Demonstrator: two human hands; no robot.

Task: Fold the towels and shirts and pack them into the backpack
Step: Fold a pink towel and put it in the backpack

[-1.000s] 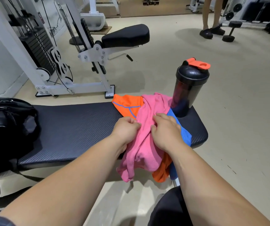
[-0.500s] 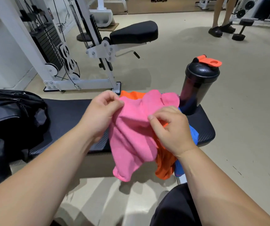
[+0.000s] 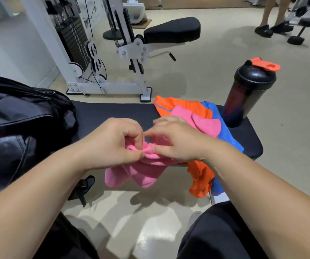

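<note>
A pink towel (image 3: 141, 174) hangs bunched over the near edge of the black bench (image 3: 113, 114), with one end lying on the pile behind. My left hand (image 3: 113, 144) pinches a fold of it with curled fingers. My right hand (image 3: 174, 141) pinches the same bunch from the right. Under the towel's far end lie an orange shirt (image 3: 180, 106) and a blue shirt (image 3: 227, 137), both drooping off the bench front. The black backpack (image 3: 21, 124) sits on the bench's left end.
A black shaker bottle with an orange flip cap (image 3: 249, 94) stands on the bench's right end, close to the shirts. A white weight machine with a padded seat (image 3: 171, 29) stands behind. Another person's legs (image 3: 274, 19) and a dumbbell (image 3: 298, 37) are at the far right.
Both hands have lifted the pink towel off the shirts and drawn it left and toward me, gathering it between them. The orange and blue shirts are now uncovered.
</note>
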